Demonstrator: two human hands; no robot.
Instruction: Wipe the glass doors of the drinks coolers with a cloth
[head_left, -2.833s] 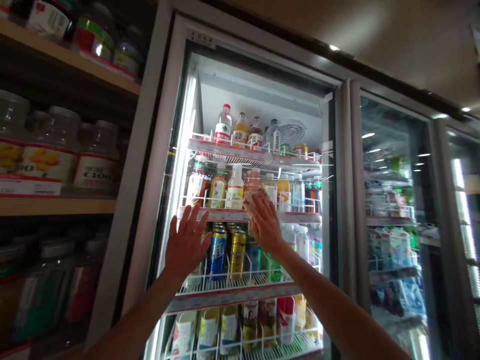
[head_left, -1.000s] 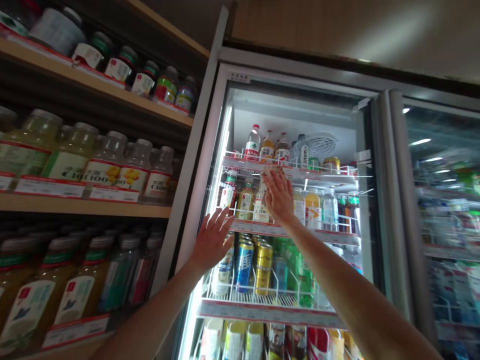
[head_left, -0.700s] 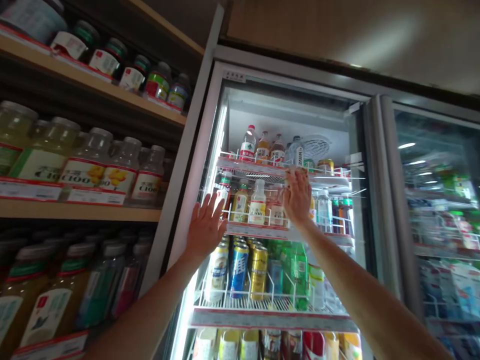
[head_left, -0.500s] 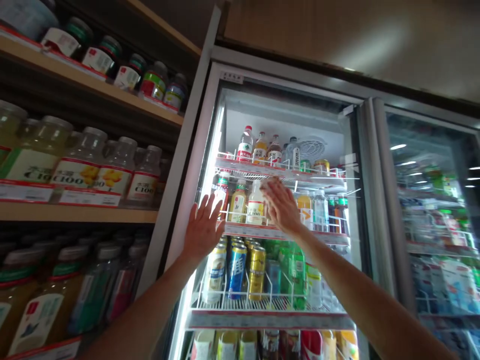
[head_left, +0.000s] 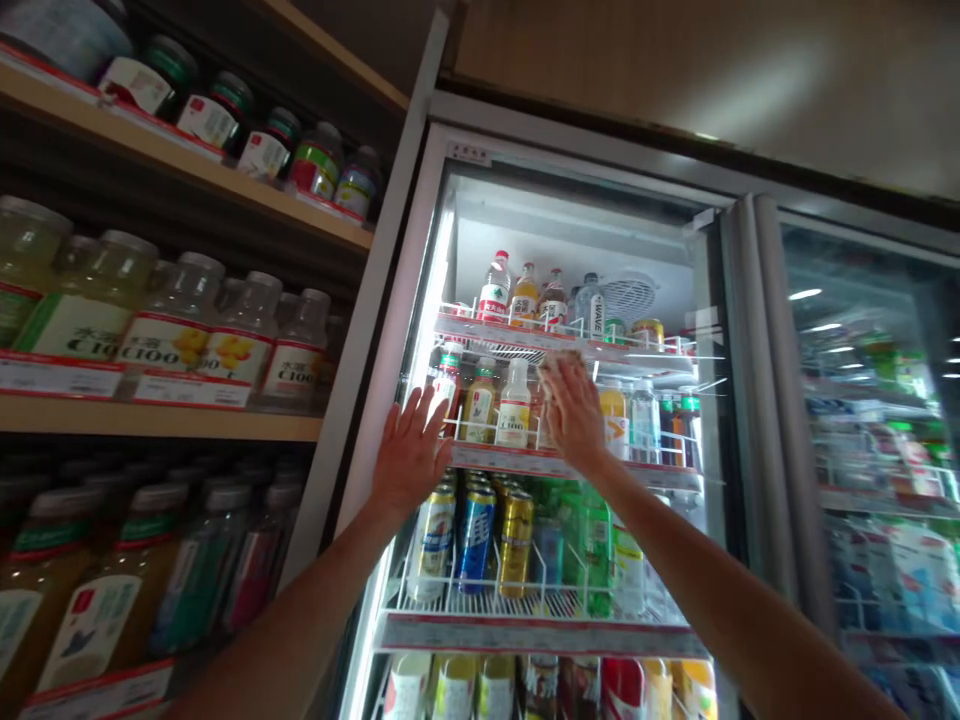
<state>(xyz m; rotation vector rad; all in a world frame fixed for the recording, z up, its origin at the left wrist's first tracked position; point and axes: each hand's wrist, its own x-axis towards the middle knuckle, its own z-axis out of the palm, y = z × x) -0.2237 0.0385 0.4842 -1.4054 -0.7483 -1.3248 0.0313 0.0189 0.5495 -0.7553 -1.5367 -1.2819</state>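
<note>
My left hand is spread flat, fingers up, on the left edge of a closed glass fridge door. My right hand presses a crumpled, light-coloured cloth on the glass, in front of the second shelf. The cloth's edge shows above and beside the fingers; the rest is hidden under them. Behind the glass, near my right hand, stand a C100 bottle and an orange drink bottle. Cans such as a blue can sit lower.
A silver door frame parts this door from a second glass-door fridge on the right. At the left rise wooden shelves full of bottled drinks. A brown panel runs above the fridges.
My right hand has slid the cloth a little to the right on the glass, its fingers now pointing more upright. My left hand stays on the door edge. The view has shifted slightly.
</note>
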